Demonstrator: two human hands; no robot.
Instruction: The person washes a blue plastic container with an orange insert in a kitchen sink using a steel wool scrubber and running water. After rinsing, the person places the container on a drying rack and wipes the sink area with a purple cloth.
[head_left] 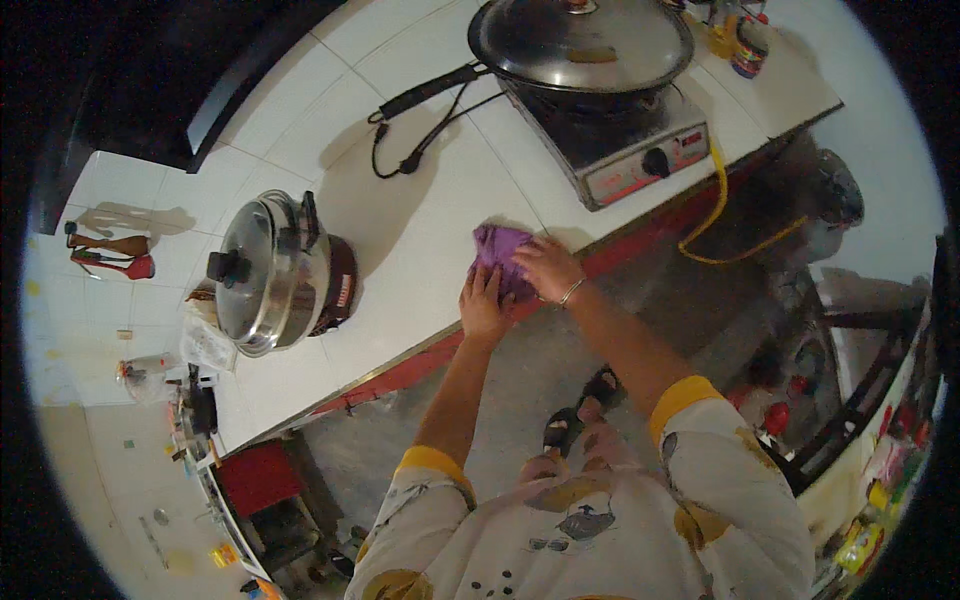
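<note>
A bunched purple cloth (pixel 497 245) lies at the front edge of the white tiled counter (pixel 420 240). From the left, my left hand (pixel 484 302) presses its fingers on the lower part of the cloth and grips it. My right hand (pixel 550 270), with a thin bracelet at the wrist, has its bent fingers on the cloth's right side. Both hands are close together with the cloth folded between them. The underside of the cloth and the fingertips beneath it are hidden.
A lidded wok (pixel 580 50) sits on a steel hot plate (pixel 620 150) at the far right. Its long handle and a black cord (pixel 408 160) reach left. A lidded steel pot (pixel 275 270) stands at the left. A yellow hose (pixel 722 190) hangs off the counter.
</note>
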